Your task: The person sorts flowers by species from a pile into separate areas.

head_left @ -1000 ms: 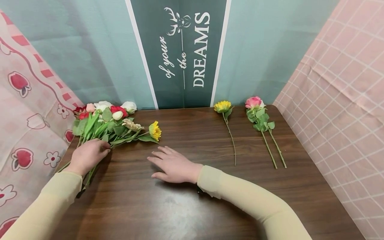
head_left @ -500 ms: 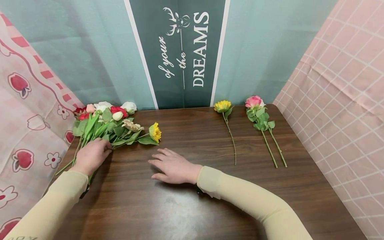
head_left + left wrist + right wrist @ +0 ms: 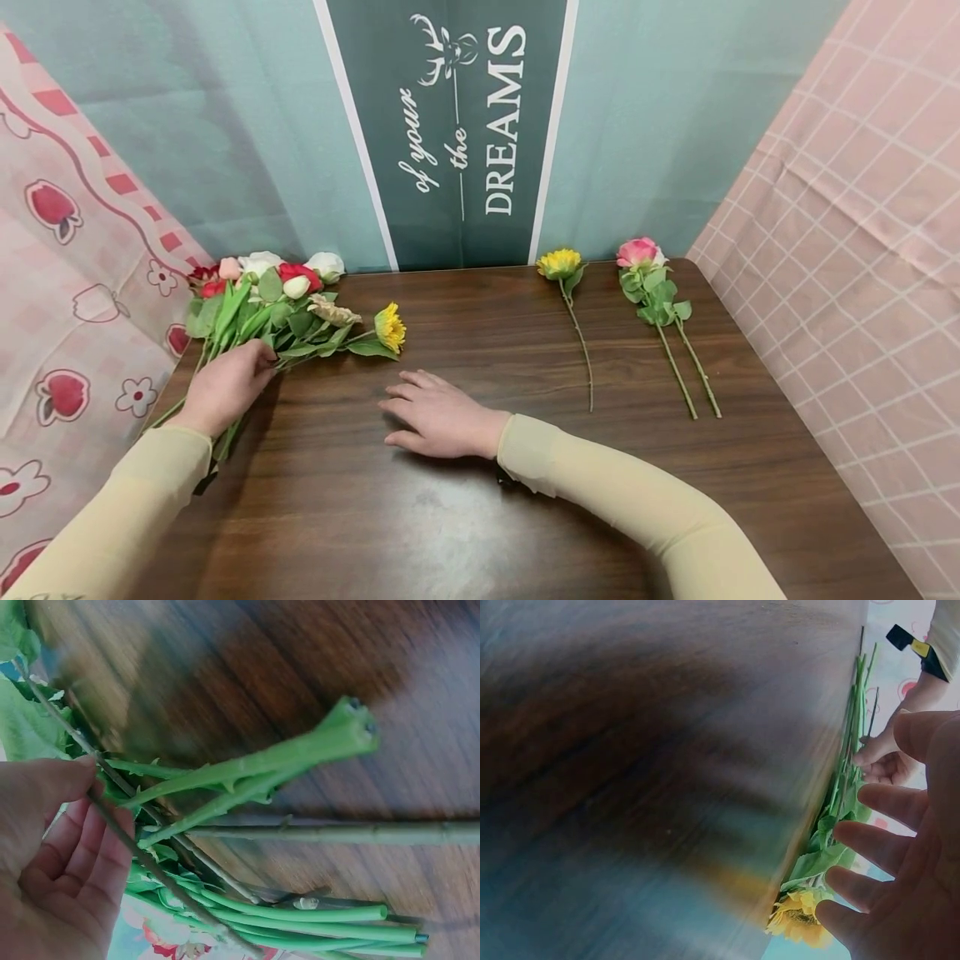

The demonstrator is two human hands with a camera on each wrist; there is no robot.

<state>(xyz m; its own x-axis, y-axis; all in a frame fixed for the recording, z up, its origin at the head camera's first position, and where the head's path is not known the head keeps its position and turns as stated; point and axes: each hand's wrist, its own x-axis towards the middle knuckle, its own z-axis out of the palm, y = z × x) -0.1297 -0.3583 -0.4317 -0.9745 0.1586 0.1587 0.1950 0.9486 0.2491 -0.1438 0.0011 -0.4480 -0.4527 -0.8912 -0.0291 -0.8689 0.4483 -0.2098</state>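
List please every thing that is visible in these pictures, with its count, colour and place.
brown wooden table: one, dark brown, under everything.
bunch of mixed flowers: one, red, white, pink, green stems, table's far left.
yellow sunflower in the bunch: one, at the bunch's right edge.
single yellow sunflower stem: one, far centre-right.
pink roses with green leaves: two stems, far right.
dark green banner with white lettering: one, back wall.
left hand: pinching a thin stem of the bunch.
right hand: flat on the table.
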